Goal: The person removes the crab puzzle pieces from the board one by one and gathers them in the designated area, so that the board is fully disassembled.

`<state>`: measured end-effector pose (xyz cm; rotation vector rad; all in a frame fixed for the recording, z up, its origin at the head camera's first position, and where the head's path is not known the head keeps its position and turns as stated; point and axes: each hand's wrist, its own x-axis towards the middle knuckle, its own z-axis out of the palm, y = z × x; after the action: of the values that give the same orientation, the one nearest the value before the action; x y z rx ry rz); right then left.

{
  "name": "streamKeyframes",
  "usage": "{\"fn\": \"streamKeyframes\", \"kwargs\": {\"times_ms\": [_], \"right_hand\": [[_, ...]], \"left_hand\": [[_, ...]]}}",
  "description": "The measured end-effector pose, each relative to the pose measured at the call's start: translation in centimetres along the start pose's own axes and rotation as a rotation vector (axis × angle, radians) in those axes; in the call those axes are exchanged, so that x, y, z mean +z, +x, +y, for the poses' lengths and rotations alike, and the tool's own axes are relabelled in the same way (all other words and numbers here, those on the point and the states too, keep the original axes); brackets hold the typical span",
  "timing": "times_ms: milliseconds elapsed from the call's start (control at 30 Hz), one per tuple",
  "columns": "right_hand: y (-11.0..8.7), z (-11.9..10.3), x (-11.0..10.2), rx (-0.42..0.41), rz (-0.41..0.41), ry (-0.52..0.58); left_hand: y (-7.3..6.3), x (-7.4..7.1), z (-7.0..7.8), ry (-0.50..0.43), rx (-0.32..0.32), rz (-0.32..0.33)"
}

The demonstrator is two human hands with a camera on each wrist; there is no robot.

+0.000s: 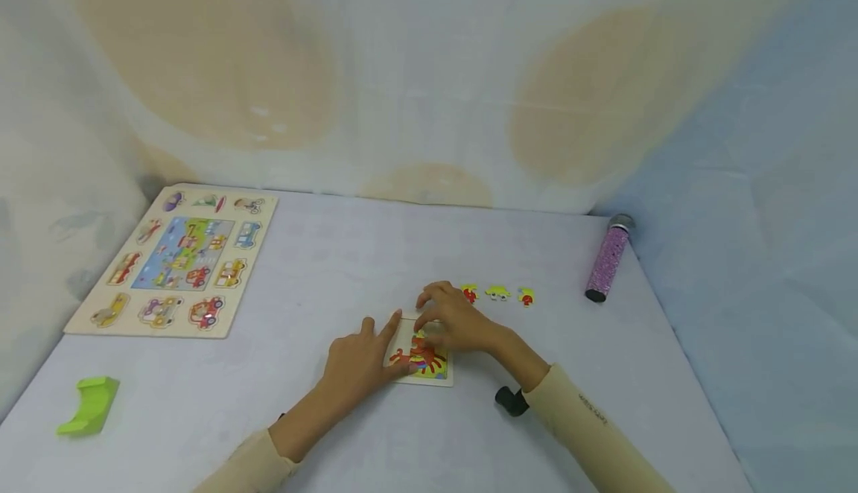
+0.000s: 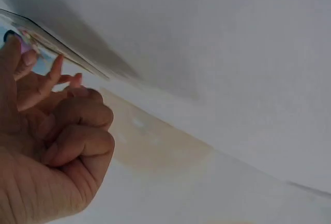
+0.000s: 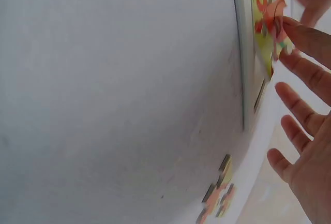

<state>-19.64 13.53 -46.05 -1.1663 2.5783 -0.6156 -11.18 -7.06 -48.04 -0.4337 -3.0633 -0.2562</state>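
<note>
A small wooden jigsaw board (image 1: 424, 383) lies in front of me, its picture partly filled with red, orange and yellow pieces. My left hand (image 1: 358, 357) holds it at the left side, thumb over the lower picture and index finger along the upper left edge; the other fingers are curled in the left wrist view. Over the board's right part, my right hand (image 1: 457, 320) pinches a reddish puzzle piece (image 3: 274, 14) between thumb and fingertips, its other fingers spread. Loose yellow-and-red puzzle pieces (image 1: 497, 293) lie in a row just beyond the right hand.
A larger wooden vehicle puzzle (image 1: 224, 322) lies at the far left. Nearer on that side is a green curved block (image 1: 94, 406). A glittery purple microphone-shaped tube (image 1: 608, 262) lies at the right, and a black object (image 1: 511, 401) sits beside my right sleeve. Cloth walls bound the table.
</note>
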Motion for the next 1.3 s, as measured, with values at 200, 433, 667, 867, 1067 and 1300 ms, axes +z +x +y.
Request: {"fn": "streamKeyframes", "kwargs": {"times_ms": [200, 433, 667, 867, 1067, 1300], "right_hand": [[0.4, 1.2, -0.5, 0.039, 0.003, 0.113], [0.8, 1.9, -0.4, 0.069, -0.008, 0.186], [0.8, 2.0, -0.4, 0.085, -0.002, 0.209], [0.4, 1.6, -1.3, 0.055, 0.014, 0.215], [-0.2, 2.2, -3.0, 0.060, 0.015, 0.268], [-3.0, 4.6, -5.0, 0.150, 0.022, 0.217]], "left_hand": [[-2.4, -0.5, 2.1, -0.006, 0.082, 0.069], [-2.8, 0.0, 4.8, 0.059, 0.165, -0.007], [-2.0, 0.5, 5.6, 0.141, 0.193, 0.046], [-2.0, 0.5, 5.8, 0.140, 0.209, 0.091], [-2.2, 0.7, 5.8, 0.123, 0.189, 0.078], [-2.7, 0.4, 5.2, 0.069, 0.145, 0.042]]}}
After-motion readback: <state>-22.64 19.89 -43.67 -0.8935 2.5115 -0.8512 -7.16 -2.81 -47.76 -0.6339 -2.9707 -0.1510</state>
